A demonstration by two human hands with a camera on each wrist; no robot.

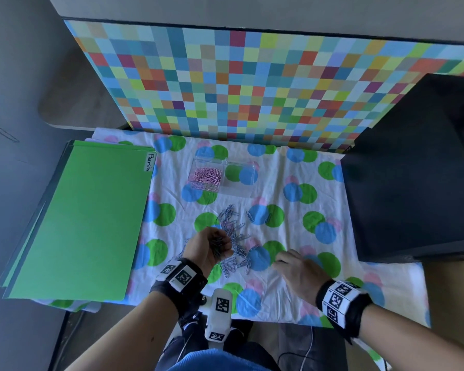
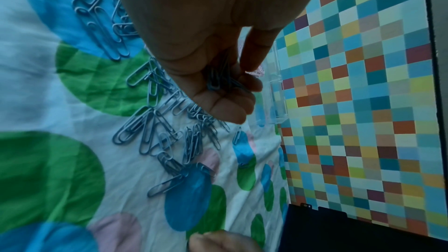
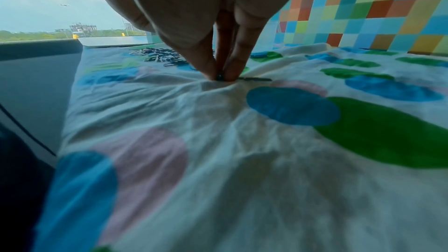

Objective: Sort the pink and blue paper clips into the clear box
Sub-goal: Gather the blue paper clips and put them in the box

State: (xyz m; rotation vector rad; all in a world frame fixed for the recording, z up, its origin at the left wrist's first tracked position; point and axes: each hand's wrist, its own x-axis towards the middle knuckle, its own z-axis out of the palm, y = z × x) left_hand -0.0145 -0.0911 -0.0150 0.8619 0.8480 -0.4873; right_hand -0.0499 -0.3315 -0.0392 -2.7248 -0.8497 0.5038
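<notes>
A stack of green folders [image 1: 78, 220], the top one labelled "Permits", is lying along the left side of the table, its long edge running away from the person and its right edge sitting near the scattered clips. The left hand [image 1: 212, 247] is hovering palm-up just above the spotted cloth [image 1: 279, 295], its fingers curling around a small bunch of blue paper clips [image 2: 219, 80] gathered in the palm. Under and beside that hand, the loose blue clips [image 1: 235, 236] are lying flat in a ragged band whose long axis is running from near the person toward the clear box [image 1: 221, 174], single clips pointing every which way. The clear box is standing farther back, its long side crossing left to right; the pink paper clips [image 1: 208, 176] are filling its left compartment, while the right one is showing only cloth through the plastic. Open cloth is lying between the pile and the box. The right hand [image 1: 298, 271] is reaching down onto the cloth right of the pile, thumb and fingertips [image 3: 231, 73] pinching together on a single clip [image 3: 254, 79] lying flat there. At the far right a black box [image 1: 418, 172] is closing off that side.
</notes>
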